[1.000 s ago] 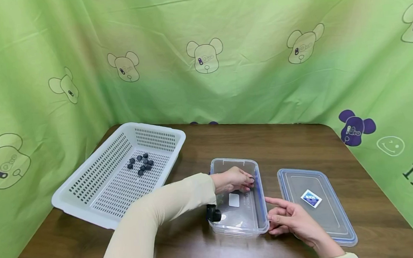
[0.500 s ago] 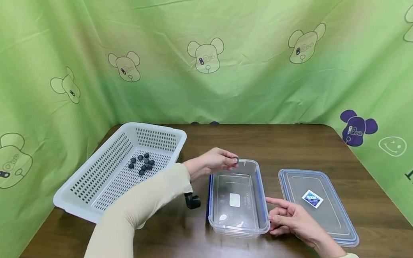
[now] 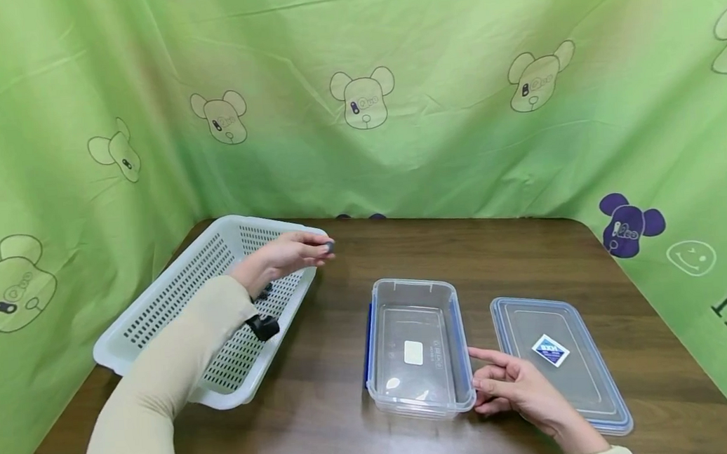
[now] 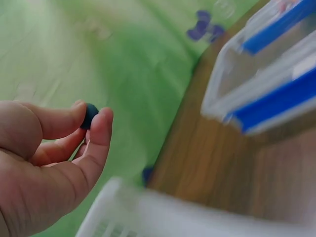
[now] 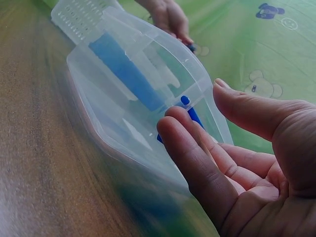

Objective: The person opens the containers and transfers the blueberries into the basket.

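Note:
My left hand (image 3: 294,254) pinches a dark blue blueberry (image 4: 90,116) between thumb and fingertips, above the right rim of the white slotted basket (image 3: 109,354). Partly hidden behind that hand and wrist, several more blueberries (image 3: 267,291) lie in the basket. A clear rectangular plastic box (image 3: 415,385) with blue side clips stands uncovered in the middle of the table. At its right wall, the fingertips of my right hand (image 3: 514,392) rest near the front corner. The right wrist view shows this hand with thumb and fingers apart, holding nothing.
To the right of the box, a clear lid (image 3: 570,381) with a blue edge lies flat, bearing a blue and white label (image 3: 550,350). Brown wooden table (image 3: 327,433) lies under everything, and a green printed curtain (image 3: 448,165) hangs behind and at both sides.
My left hand has come out of the box and travelled left to the basket, keeping the blueberry pinched. The right hand has stayed at the box's side.

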Demonstrator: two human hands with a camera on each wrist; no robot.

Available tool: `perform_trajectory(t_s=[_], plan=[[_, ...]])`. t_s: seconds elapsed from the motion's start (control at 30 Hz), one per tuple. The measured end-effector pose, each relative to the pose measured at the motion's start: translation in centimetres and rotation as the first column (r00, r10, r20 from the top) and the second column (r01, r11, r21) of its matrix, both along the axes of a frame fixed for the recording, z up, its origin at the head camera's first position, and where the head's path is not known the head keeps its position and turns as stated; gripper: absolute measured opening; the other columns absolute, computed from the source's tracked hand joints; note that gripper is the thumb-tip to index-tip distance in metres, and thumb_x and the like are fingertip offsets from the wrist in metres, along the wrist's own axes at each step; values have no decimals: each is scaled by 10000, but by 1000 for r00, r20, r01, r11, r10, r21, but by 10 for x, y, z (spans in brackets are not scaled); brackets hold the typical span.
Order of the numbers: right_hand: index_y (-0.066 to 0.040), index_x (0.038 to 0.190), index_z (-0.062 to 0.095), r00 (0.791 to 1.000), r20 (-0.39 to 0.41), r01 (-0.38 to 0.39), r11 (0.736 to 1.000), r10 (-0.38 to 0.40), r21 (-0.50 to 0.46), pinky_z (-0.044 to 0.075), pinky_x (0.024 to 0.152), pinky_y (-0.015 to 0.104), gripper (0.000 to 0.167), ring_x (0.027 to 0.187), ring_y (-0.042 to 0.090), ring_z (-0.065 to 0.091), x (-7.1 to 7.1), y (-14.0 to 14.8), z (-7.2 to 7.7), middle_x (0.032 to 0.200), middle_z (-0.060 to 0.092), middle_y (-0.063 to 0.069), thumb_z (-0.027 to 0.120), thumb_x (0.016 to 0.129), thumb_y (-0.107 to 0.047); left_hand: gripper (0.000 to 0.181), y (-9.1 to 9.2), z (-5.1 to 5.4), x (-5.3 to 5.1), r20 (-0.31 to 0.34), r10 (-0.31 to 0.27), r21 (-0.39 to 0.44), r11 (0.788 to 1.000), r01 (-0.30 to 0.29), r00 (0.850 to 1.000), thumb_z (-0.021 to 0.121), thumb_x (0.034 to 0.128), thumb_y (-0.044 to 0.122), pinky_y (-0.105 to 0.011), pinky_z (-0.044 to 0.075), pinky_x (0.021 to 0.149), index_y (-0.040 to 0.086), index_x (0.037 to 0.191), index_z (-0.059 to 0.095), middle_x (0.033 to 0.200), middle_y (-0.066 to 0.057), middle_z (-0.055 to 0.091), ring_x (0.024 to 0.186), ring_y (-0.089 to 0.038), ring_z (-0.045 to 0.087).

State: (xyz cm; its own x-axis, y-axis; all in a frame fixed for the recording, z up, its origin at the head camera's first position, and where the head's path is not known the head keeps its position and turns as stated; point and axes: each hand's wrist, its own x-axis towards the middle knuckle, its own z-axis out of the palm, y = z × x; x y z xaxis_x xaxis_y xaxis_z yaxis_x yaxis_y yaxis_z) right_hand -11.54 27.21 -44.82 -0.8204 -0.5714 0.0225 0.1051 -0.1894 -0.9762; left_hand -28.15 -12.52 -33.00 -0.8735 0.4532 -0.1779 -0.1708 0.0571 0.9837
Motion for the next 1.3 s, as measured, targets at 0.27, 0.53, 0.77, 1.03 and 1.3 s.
perform_trajectory(t_s=[0.27,0.53,0.77,1.03,1.3], plan=[[-226,1317,578,1000,-4,-3,1000,3,-4,617,729,333,437,827,175,706,-1,0,-1,984,702,50,558,978,50,422,-59,-16,-8,28,77,-105,992,-74,997,459,1011,-81,-304,512,987,-226,1388,336,959,-26,652,901,-104,646],[-113,1392,531,1000,-14,3,1000,-3,0,617,735,343,448,831,180,706,-1,0,0,992,704,61,555,978,55,429,-114,-37,-15,125,99,-302,952,-57,987,463,1021,-53,-187,556,788,-235,1385,328,936,-79,647,823,-98,635],[-184,1354,555,1000,-5,9,1000,-9,14,617,736,341,434,828,173,704,0,2,-1,988,705,52,567,979,35,315,-133,-46,-14,214,157,-367,928,-69,964,465,1011,-76,-188,563,722,-224,1285,424,845,-61,632,754,-105,630],[-92,1397,524,1000,-6,7,1000,-7,10,617,742,352,438,836,184,706,2,3,-1,995,703,59,548,984,51,257,-133,-49,-14,204,164,-483,874,-47,965,482,994,-99,-180,563,674,-220,1221,483,801,-48,591,647,-73,587],[96,1443,391,999,-37,1,1000,0,15,619,723,340,469,826,180,704,2,5,1,992,701,42,520,992,71,361,-130,-42,-11,188,108,-519,855,5,976,502,1002,-60,-222,565,710,-250,1296,411,796,-46,565,645,-60,555]])
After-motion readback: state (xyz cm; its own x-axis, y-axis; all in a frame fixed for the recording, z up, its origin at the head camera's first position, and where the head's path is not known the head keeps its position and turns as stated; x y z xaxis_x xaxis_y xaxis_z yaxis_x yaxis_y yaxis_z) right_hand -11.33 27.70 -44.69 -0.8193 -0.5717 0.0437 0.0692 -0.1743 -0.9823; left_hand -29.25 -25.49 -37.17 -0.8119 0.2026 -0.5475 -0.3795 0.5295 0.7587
